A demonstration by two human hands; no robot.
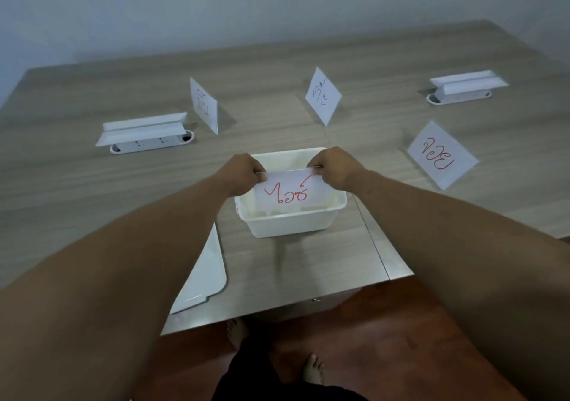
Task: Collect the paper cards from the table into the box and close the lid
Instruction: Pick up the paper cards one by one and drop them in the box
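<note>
Head view: both hands (288, 170) pinch the paper card's (288, 195) top corners, keeping it flat to lower into the box (293, 224).

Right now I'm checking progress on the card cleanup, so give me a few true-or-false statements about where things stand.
1. Both hands hold one card over the box. True: the left hand and right hand pinch the held card above the box.
2. The lid is on the box. False: the lid lies on the table, left of the open box.
3. Three cards stand on the table. True.
4. The held card's writing is blue. False: it is red.
</note>
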